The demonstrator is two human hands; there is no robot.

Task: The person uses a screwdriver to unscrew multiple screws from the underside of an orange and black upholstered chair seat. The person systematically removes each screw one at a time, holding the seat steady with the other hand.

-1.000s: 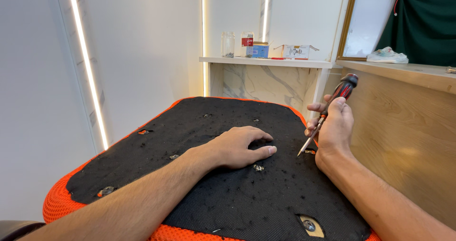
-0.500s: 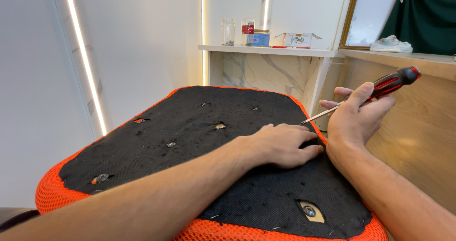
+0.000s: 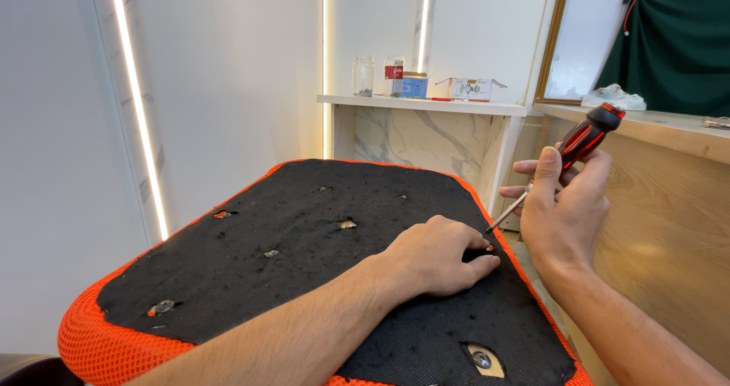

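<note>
The screwdriver [image 3: 566,160] sat in the right hand [image 3: 561,215], its red and black handle sticking up toward one o'clock and its thin metal shaft slanting down toward seven o'clock. The fingers [image 3: 544,179] were wrapped closed around the lower handle, thumb pressed along it. The tip came down near the right edge of the seat pad [image 3: 304,272], just beside the fingertips of the left hand [image 3: 435,254]. Whether the tip touched the pad could not be told.

The left hand lay palm down on the black fabric, fingers loosely curled and pressed to the surface at the screwdriver's seven o'clock, holding nothing that showed.

The pad was black on its face with an orange mesh border. A metal fitting [image 3: 480,358] showed through a hole at six o'clock of the left hand, and another [image 3: 162,307] at eight o'clock near the orange edge. At twelve o'clock, well apart, a marble shelf [image 3: 422,104] carried jars [image 3: 363,76] and small boxes [image 3: 471,88].
</note>
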